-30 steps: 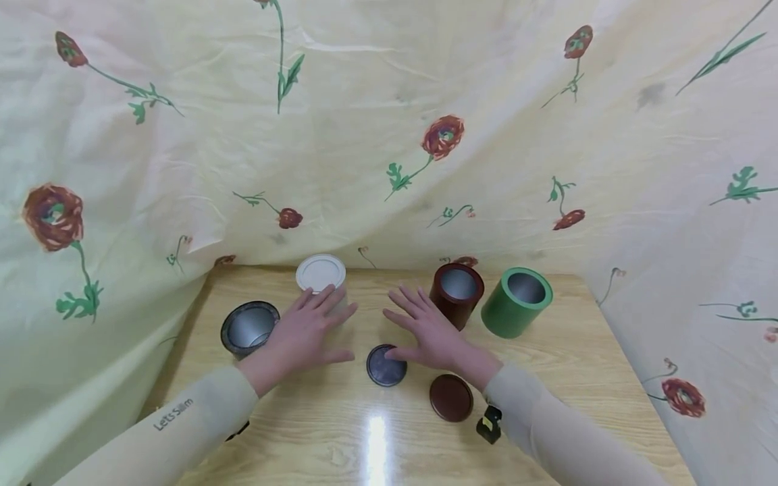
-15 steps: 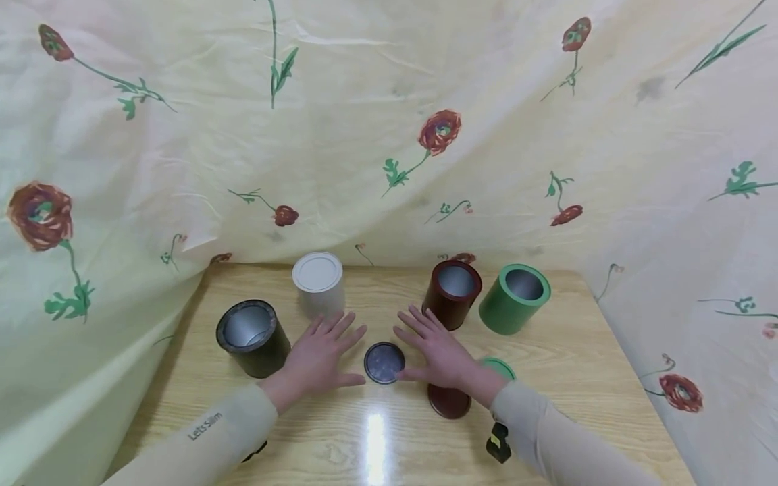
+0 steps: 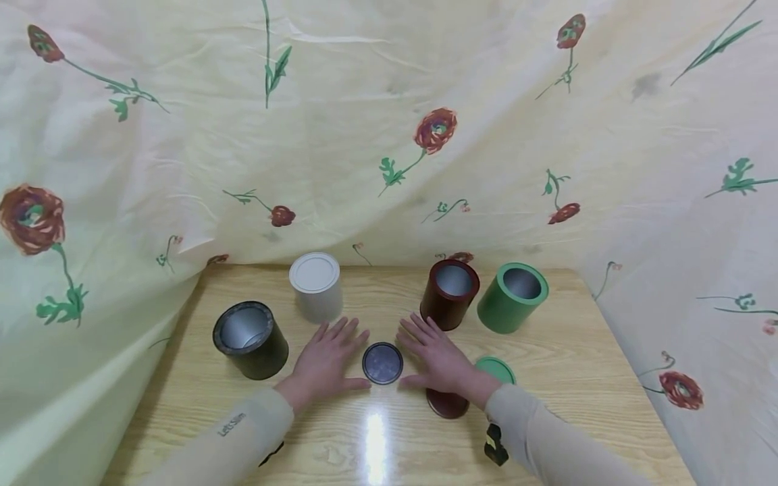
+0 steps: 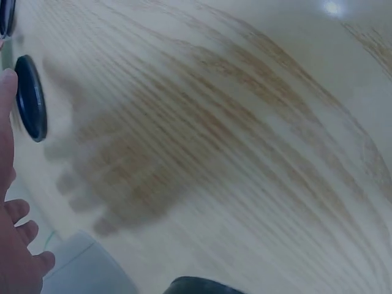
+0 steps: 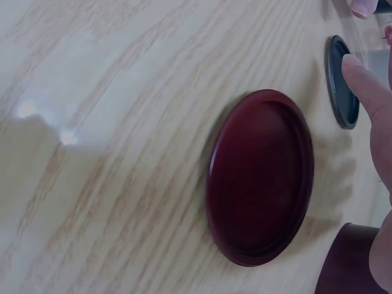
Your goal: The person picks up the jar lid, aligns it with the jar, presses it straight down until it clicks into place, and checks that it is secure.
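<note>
A round dark lid [image 3: 383,363] lies flat on the wooden table, between both hands. My left hand [image 3: 328,358] is to its left with fingers spread and nothing held. On the other side, my right hand [image 3: 437,361] has its fingers extended, also holding nothing. Under the right wrist lies a dark red lid [image 5: 260,177], partly hidden in the head view. A green lid [image 3: 495,370] shows just behind that wrist. Left of the left hand stands an uncovered black can [image 3: 258,351]. Beyond its fingertips is a white can [image 3: 319,293] with its lid on.
An uncovered dark red can [image 3: 446,307] stands beyond the right fingertips, with an uncovered green can [image 3: 507,307] to its right. Floral cloth [image 3: 340,148] hangs along the table's back and sides. A bright light reflection shines on the table's front part.
Both hands have drawn back toward the body, the left one also rightward. The black and white cans, dark lid and green lid are now less covered by the hands and arms.
</note>
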Demonstrator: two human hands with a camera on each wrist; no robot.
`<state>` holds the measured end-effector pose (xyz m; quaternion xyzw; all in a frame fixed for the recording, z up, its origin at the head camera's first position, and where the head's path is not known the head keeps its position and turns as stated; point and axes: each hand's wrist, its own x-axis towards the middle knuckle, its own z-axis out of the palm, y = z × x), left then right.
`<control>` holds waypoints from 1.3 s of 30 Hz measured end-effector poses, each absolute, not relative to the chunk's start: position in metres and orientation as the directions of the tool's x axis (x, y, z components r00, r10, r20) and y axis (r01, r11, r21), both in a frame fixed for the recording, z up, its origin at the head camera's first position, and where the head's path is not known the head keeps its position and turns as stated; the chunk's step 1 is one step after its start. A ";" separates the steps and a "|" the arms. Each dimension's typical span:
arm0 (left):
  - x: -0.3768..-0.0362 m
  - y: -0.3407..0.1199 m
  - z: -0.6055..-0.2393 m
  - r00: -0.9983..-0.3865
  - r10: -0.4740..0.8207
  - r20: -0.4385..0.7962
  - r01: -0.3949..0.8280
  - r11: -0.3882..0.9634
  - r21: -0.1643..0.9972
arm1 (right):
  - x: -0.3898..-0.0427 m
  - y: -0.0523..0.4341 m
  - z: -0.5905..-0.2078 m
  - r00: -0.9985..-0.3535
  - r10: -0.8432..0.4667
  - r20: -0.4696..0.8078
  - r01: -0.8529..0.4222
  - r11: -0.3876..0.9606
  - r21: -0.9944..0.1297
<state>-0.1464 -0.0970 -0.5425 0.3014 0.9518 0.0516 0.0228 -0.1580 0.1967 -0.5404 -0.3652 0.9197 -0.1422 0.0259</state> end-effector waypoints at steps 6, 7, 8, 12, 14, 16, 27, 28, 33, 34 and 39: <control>-0.149 -0.097 -0.556 -0.820 0.572 -0.017 0.566 0.816 0.119 | -0.157 0.197 -0.546 -0.733 -0.676 0.076 -0.663 0.685 -0.304; -0.149 -0.098 -0.558 -0.820 0.572 -0.021 0.566 0.816 0.118 | -0.158 0.198 -0.548 -0.733 -0.675 0.079 -0.663 0.685 -0.302; -0.149 -0.098 -0.560 -0.819 0.574 -0.017 0.568 0.814 0.123 | -0.157 0.198 -0.549 -0.734 -0.674 0.077 -0.661 0.686 -0.304; -0.150 -0.098 -0.563 -0.819 0.573 -0.026 0.565 0.814 0.133 | -0.158 0.197 -0.552 -0.740 -0.670 0.065 -0.655 0.695 -0.296; -0.150 -0.098 -0.565 -0.821 0.571 -0.025 0.563 0.815 0.139 | -0.158 0.196 -0.554 -0.746 -0.665 0.043 -0.647 0.707 -0.285; -0.150 -0.097 -0.566 -0.823 0.568 -0.032 0.559 0.818 0.136 | -0.159 0.196 -0.556 -0.750 -0.661 0.024 -0.641 0.718 -0.272; -0.150 -0.096 -0.572 -0.828 0.560 -0.036 0.550 0.823 0.141 | -0.162 0.195 -0.564 -0.747 -0.662 0.060 -0.653 0.713 -0.256; -0.150 -0.096 -0.573 -0.828 0.560 -0.036 0.550 0.823 0.142 | -0.162 0.195 -0.565 -0.745 -0.663 0.067 -0.655 0.711 -0.256; -0.150 -0.096 -0.576 -0.825 0.565 -0.020 0.556 0.817 0.152 | -0.162 0.193 -0.567 -0.744 -0.664 0.074 -0.654 0.702 -0.280; -0.150 -0.096 -0.576 -0.825 0.565 -0.015 0.556 0.816 0.157 | -0.162 0.192 -0.567 -0.746 -0.662 0.070 -0.650 0.703 -0.289; -0.148 -0.094 -0.576 -0.823 0.568 0.013 0.561 0.809 0.174 | -0.164 0.191 -0.570 -0.768 -0.639 0.045 -0.605 0.701 -0.378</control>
